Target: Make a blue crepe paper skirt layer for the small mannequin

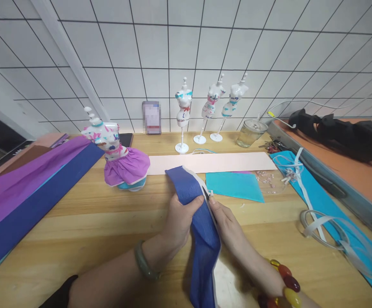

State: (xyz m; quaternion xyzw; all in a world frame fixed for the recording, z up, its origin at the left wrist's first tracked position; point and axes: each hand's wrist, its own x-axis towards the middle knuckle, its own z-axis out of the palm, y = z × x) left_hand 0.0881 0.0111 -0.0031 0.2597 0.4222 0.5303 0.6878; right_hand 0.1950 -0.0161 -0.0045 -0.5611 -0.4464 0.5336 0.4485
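Observation:
A long dark-blue strip of crepe-like paper or cloth (205, 233) runs from the table's middle down toward me. Along its right edge lies a narrow white tape (194, 174). My left hand (181, 216) is closed on the strip, its thumb lying on top and the fingers underneath. My right hand (226, 218) pinches at the tape edge, close to the left thumb. Between the two hands a small dark gap or object shows at the edge; I cannot make out which. Some fingertips of both hands are hidden behind the strip.
At the left stands a mannequin (105, 139) in a purple skirt (126, 167). Three small mannequins, a phone (152, 117) and a glass cup (251, 132) line the wall. Ahead lie a pale pink strip (237, 161) and a turquoise piece (234, 186). White tape rolls (323, 229) lie right.

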